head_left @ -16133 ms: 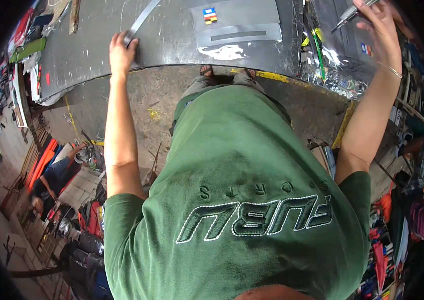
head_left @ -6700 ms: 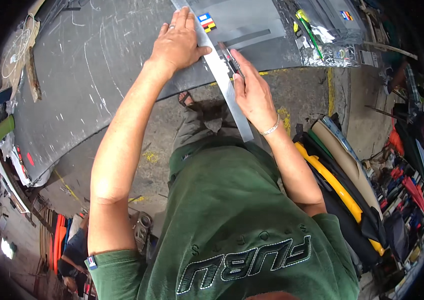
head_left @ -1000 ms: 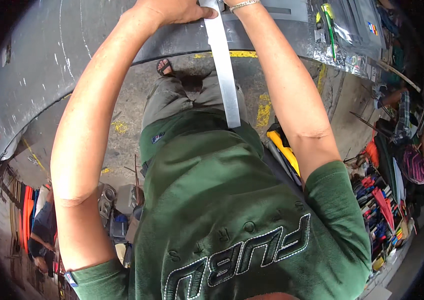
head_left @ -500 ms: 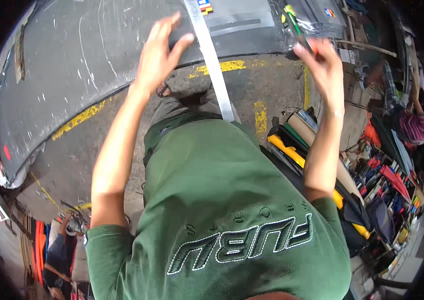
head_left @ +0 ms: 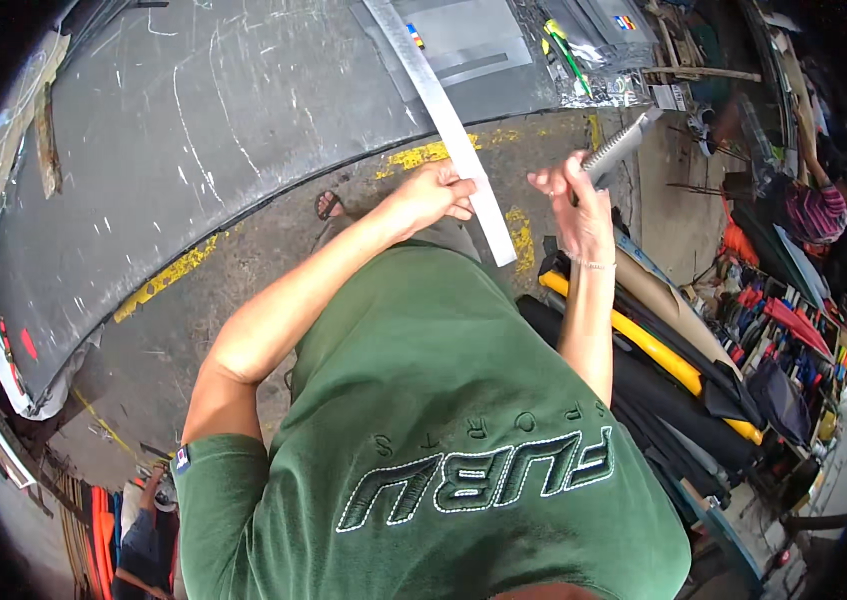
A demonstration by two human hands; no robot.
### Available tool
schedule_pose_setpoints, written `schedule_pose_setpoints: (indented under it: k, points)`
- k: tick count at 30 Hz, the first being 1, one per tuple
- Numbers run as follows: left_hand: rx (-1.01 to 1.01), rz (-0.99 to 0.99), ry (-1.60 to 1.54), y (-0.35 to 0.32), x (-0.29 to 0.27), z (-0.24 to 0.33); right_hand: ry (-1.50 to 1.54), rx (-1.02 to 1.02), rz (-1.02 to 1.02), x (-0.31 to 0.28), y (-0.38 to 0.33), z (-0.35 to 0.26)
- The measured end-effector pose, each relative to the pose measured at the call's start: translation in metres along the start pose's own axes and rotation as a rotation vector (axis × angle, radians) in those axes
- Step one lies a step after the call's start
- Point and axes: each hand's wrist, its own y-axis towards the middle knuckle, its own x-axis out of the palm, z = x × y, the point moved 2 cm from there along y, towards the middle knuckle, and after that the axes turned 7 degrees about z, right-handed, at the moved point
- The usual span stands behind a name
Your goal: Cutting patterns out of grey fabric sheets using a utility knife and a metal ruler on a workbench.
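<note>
My left hand (head_left: 432, 198) is closed on the edge of a long flat metal ruler (head_left: 441, 108), thumb on top, near its near end. The ruler slants from the grey work table (head_left: 274, 110) out over the table edge toward my waist. In my right hand (head_left: 582, 215), to the right of the ruler, a grey utility knife (head_left: 621, 148) with a ridged side sits between thumb and fingers, tip pointing up and right. Beyond the ruler lies a dark grey sheet (head_left: 479, 32) with a small colourful label. A green pen (head_left: 572, 62) rests on clear plastic at the table's right.
Rolls of material, one yellow (head_left: 654, 350), lie on the floor at my right, beside a heap of mixed goods (head_left: 774, 315). A wooden stick (head_left: 47, 140) lies on the table's left. Other people are at far right (head_left: 816, 212) and lower left (head_left: 139, 540).
My left hand has come down and taken hold of the ruler, whose near end has shifted right. My right hand has drawn back from the green pen, the knife now plainly visible.
</note>
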Motion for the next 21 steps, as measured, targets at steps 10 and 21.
schedule_pose_setpoints:
  k: [10, 21]
  points:
    - [0.277, 0.036, 0.657, 0.012, 0.030, 0.040, -0.642, 0.068, 0.029, 0.038, 0.049, 0.014]
    - [0.701, 0.897, 1.544, 0.040, 0.008, 0.042, -0.975, -0.476, 0.051, -0.014, 0.149, -0.029]
